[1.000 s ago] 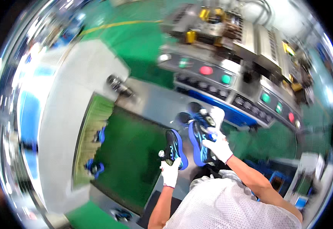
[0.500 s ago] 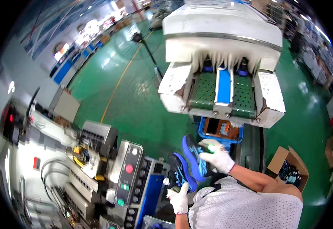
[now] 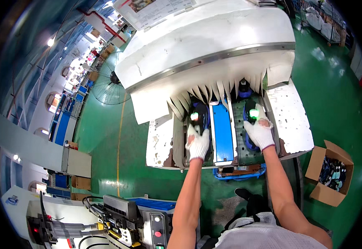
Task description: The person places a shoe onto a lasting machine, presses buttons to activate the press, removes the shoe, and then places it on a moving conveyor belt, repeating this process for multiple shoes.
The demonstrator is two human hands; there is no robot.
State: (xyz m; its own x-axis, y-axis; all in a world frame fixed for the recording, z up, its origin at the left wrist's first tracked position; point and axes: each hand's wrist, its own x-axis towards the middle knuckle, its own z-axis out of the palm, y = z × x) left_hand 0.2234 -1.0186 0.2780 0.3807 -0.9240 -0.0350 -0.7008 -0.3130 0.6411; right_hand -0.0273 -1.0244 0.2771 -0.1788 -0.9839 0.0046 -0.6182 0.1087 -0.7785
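In white knit gloves, both my hands reach forward to the mouth of a white tunnel machine [image 3: 214, 37]. My left hand [image 3: 198, 143] grips the near end of a black and blue-purple sports shoe [image 3: 203, 113] on the left green perforated belt. The far end of that shoe is under the hanging fabric strips [image 3: 181, 106]. On the right belt [image 3: 247, 157], my right hand [image 3: 259, 132] is on a matching shoe [image 3: 247, 108], covering part of its side. Another dark shoe [image 3: 244, 89] sits farther in, between the strips. Small green-white glows show beside both hands.
A blue divider plate [image 3: 222, 133] separates the belts. Below the machine stands a blue crate [image 3: 241, 176]. An open carton [image 3: 342, 195] of dark items is at right. A button panel [image 3: 158, 230] stands near left, a fan [image 3: 110, 79] beyond.
Both shoes have gone from in front of my body, beside the button panel, forward onto the two belts. My hands are now farther apart, and the view has shifted toward the tunnel machine.
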